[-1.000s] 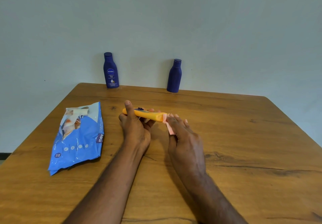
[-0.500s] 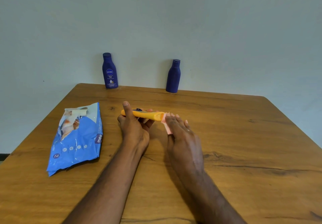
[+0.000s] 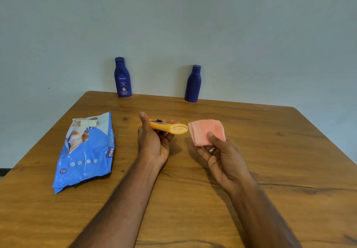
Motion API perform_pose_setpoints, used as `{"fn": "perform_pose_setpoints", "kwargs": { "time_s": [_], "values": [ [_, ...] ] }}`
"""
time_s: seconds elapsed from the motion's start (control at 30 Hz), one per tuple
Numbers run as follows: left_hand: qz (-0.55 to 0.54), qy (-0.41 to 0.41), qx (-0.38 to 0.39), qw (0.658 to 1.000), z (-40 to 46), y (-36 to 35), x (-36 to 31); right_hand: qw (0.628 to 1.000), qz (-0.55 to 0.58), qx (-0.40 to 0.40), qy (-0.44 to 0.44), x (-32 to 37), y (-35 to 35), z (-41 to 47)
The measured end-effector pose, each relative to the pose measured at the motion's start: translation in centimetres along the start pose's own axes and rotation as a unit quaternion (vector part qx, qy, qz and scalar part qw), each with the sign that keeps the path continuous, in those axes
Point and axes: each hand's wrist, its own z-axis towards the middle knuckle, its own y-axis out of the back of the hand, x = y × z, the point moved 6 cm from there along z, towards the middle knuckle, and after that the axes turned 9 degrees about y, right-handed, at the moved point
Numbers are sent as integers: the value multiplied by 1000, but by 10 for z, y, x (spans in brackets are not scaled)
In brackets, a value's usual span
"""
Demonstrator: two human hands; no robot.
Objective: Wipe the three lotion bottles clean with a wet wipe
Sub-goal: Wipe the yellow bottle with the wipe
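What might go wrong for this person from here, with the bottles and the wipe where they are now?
1. The orange bottle lies loosely in the left hand, thumb raised; a wet surface might let it slip onto the table.
2. The two blue bottles stand at the far edge by the wall; a careless reach might tip one over.
3. The pink wipe is only pinched by the right hand and may drop.

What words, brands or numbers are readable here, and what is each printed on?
"NIVEA": left blue lotion bottle.
"Body Milk": same bottle, just legible; the finer print below is too small.
"mee": blue wet wipe pack, cut off at a fold.
"72": same pack; the side print is too small.
Right blue lotion bottle and orange lotion bottle: nothing readable.
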Motion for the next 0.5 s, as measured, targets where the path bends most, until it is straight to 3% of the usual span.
{"fn": "perform_pose_setpoints", "kwargs": {
  "time_s": [0.13, 0.3, 0.5],
  "values": [
    [6, -8, -12, 1000, -2, -3, 3, 998, -19, -13, 60, -3, -1, 1],
    [18, -34, -34, 999, -2, -3, 3, 960, -224, -64, 156, -1, 5, -2],
    [14, -22, -26, 999, -3, -3, 2, 958, -173, -46, 225, 13, 3, -1]
  ]
}}
